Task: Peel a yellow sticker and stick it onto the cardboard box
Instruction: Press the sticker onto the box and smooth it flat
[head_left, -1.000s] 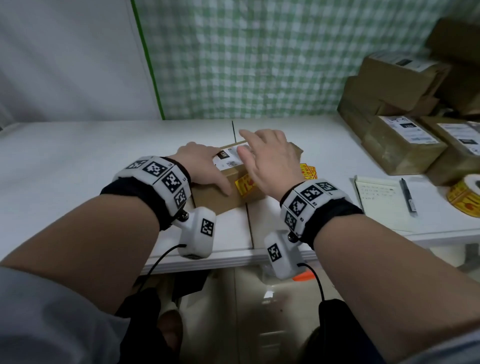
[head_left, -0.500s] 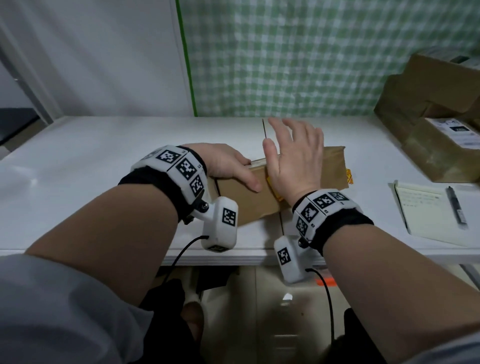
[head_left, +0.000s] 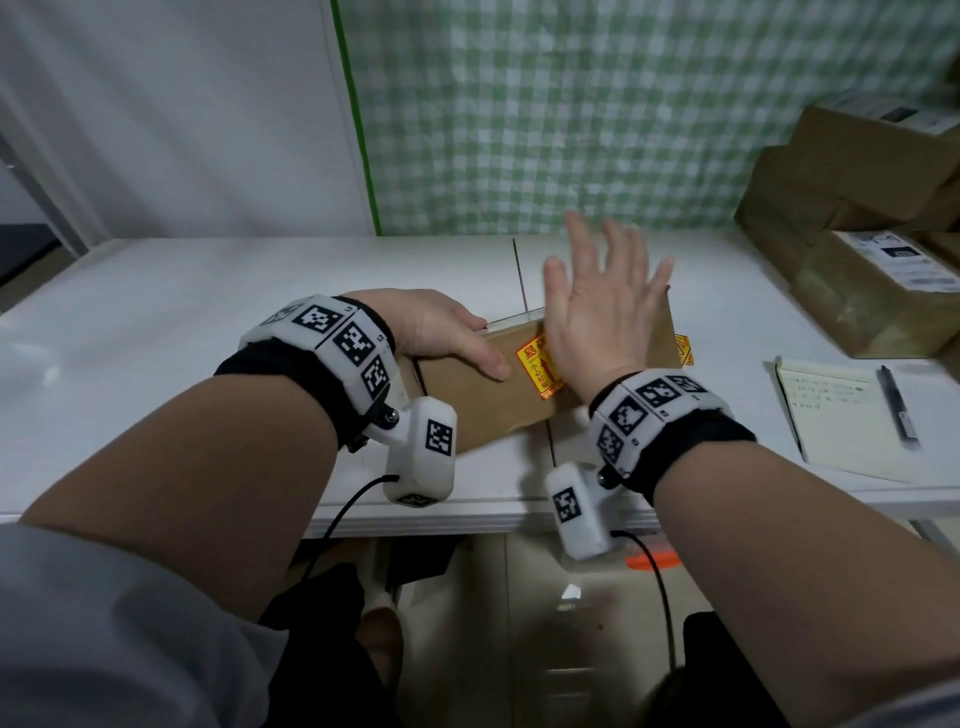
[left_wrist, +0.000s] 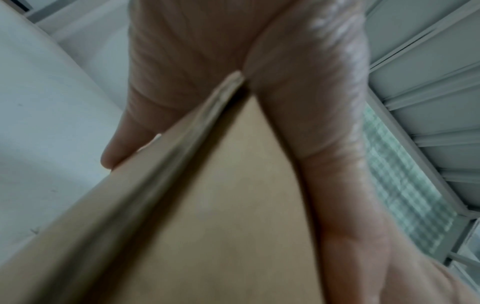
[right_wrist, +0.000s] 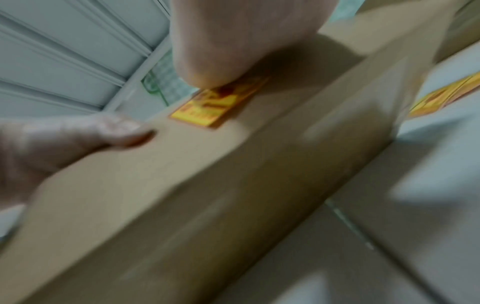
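A brown cardboard box stands tipped on the white table, its broad face towards me. A yellow and red sticker is stuck on that face; the right wrist view shows the sticker partly under the heel of my palm. My left hand grips the box's left end, thumb on the front face and fingers behind; in the left wrist view the thumb lies along the cardboard. My right hand is spread with straight fingers, its palm heel against the box.
More yellow stickers lie on the table behind the box's right end. A notepad with a pen lies to the right. Taped cardboard parcels are stacked at the far right. A green checked curtain hangs behind.
The box has been tipped from lying flat up onto its edge, so the stickered face turns towards me. My right hand's fingers have lifted and spread; the view shifted left.
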